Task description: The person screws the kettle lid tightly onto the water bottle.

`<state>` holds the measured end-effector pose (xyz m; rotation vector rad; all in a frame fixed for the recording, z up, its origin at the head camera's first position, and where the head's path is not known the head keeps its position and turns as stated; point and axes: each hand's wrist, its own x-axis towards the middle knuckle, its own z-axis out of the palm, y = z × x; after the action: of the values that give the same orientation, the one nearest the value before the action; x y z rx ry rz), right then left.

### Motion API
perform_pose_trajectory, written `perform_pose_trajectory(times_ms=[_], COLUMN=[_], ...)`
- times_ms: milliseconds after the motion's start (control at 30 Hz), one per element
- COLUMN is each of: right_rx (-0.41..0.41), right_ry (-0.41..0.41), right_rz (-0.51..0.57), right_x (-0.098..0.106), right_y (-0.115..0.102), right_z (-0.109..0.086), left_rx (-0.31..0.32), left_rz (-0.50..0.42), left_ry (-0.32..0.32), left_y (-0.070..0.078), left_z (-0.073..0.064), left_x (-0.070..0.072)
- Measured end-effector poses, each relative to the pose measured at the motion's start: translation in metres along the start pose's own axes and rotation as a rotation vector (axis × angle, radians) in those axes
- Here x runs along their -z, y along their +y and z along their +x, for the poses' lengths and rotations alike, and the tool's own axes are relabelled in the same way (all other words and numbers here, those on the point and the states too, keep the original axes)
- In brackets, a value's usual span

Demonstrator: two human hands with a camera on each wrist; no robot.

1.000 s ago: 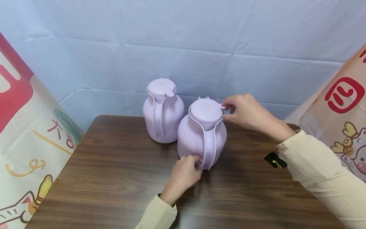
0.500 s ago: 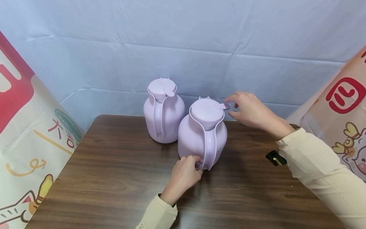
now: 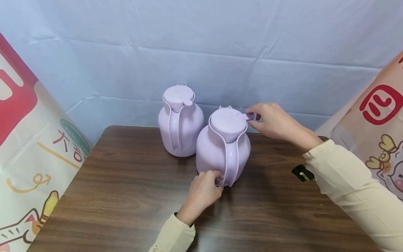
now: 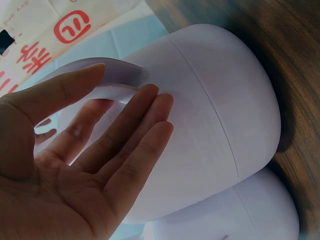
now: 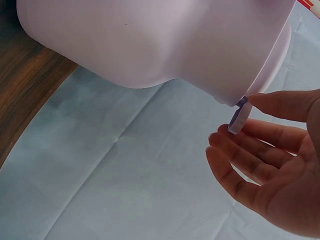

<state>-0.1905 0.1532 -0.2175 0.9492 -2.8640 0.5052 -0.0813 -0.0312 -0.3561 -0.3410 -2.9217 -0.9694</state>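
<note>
Two light purple thermos jugs stand upright on the table, the near thermos jug [image 3: 209, 150] in front of and right of the far thermos jug [image 3: 189, 122]. My left hand [image 3: 204, 190] pinches the lower end of the near jug's handle [image 3: 232, 159] between thumb and index finger; its other fingers stay loose beside the jug's wall, as the left wrist view shows. At the lid [image 3: 227, 120] of the same jug, my right hand [image 3: 274, 120] pinches the small lid lever [image 5: 240, 120], which points right. The far jug's lever [image 3: 186, 100] points toward its handle, with no hand on it.
The dark wooden table [image 3: 126, 196] ends at a pale blue cloth [image 3: 126, 63] behind the jugs. Printed banners [image 3: 382, 105] hang at both sides. A small black item with a yellow strip [image 3: 302, 173] lies by the right sleeve.
Half a second ago my right fingers spread slightly off the lever; now they are back on it, a little to the left. The left hand and both jugs keep their places.
</note>
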Motion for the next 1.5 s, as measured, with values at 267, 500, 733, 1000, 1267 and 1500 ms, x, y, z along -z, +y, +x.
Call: perform_pose_trajectory(times_ms=[267,500,733,1000,1267,1500], right_rx=[-0.011,-0.002,0.015,0.003,0.013,0.019], right_ry=[-0.014,-0.018,-0.008,-0.028,-0.052,-0.062], right_rz=[-0.003,0.002,0.0,-0.021,-0.007,0.003], right_x=[0.0004,0.0007,0.0005,0.0023,0.0043,0.0055], right_y=[-0.0007,-0.0012,-0.0014,-0.0032,-0.0047,-0.006], right_z=[0.0002,0.0008,0.0011,0.0005,-0.0012,-0.0017], left_rx=[0.005,0.013,0.015,0.014,0.013,0.016], left_rz=[-0.001,-0.004,0.0,0.0,0.01,-0.001], left_ry=[-0.004,-0.013,-0.012,-0.015,-0.011,-0.013], left_y=[0.0005,0.0001,-0.0006,-0.0001,0.001,0.0008], left_z=[-0.0002,0.0002,0.0007,0.0004,0.0008,0.0005], left_x=[0.0005,0.0007,0.0001,0.0,0.0002,0.0005])
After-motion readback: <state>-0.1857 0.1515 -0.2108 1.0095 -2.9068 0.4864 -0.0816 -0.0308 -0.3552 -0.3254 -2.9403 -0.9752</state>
